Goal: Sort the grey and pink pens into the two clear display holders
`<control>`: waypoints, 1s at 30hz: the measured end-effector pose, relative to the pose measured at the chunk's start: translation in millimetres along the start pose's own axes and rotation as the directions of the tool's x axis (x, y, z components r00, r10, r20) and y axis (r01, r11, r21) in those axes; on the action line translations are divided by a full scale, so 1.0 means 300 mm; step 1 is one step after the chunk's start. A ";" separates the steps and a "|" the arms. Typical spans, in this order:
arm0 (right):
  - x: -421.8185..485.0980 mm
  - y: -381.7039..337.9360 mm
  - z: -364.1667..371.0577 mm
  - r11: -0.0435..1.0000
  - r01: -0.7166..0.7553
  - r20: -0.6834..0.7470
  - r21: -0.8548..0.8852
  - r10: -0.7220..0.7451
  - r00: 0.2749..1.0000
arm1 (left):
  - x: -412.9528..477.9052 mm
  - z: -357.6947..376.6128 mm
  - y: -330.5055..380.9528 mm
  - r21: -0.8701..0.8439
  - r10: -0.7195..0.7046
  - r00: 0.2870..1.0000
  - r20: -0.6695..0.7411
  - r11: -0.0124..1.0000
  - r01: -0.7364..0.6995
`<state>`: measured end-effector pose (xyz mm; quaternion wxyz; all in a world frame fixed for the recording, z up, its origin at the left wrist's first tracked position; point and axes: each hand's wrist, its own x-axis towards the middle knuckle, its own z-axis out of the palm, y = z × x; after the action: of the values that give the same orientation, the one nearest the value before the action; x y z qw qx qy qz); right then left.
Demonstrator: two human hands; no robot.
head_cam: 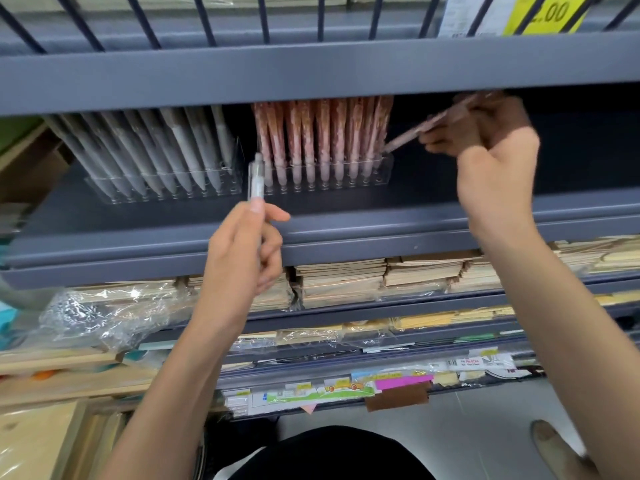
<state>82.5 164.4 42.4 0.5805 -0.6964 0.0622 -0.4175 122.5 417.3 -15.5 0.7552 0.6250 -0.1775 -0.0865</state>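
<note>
Pink pen (412, 135) up on my right, slanted, its lower tip just at the right end of the pink holder (329, 188). My right hand (485, 143) has its fingers curled round the upper end; it's blurred, so I can't read the grip more finely. On the other side, a grey pen (257, 180) stands upright, pinched between thumb and fingers of my left hand (242, 251), in front of the gap between the two holders. The grey holder (166, 195) sits to the left, with its row of grey pens (156, 150) leaning left. The pink pens (322, 133) stand nearly straight. Both holders rest on the dark grey shelf (346, 233). Stacks of brown notebooks (346, 278) lie on the shelf underneath, and a yellow price tag (550, 12) sits top right.
</note>
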 end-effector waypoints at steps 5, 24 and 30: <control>0.044 0.056 0.010 0.986 0.105 0.048 -0.133 -0.099 0.994 | 0.027 -0.048 0.008 -0.037 -0.001 0.996 -0.091 0.999 -0.003; 0.099 0.002 0.109 0.571 0.182 0.273 -0.801 0.078 0.959 | 0.023 -0.172 0.029 0.189 0.166 0.983 -0.078 0.971 -0.149; 0.073 0.020 0.118 0.763 -0.135 0.004 -0.632 0.176 0.984 | -0.009 -0.243 0.041 0.226 0.188 0.981 -0.051 0.959 -0.172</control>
<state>122.2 176.9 49.2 0.3487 -0.8553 0.2372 -0.3011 146.4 487.4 -15.2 0.6918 0.6889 -0.2149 0.0255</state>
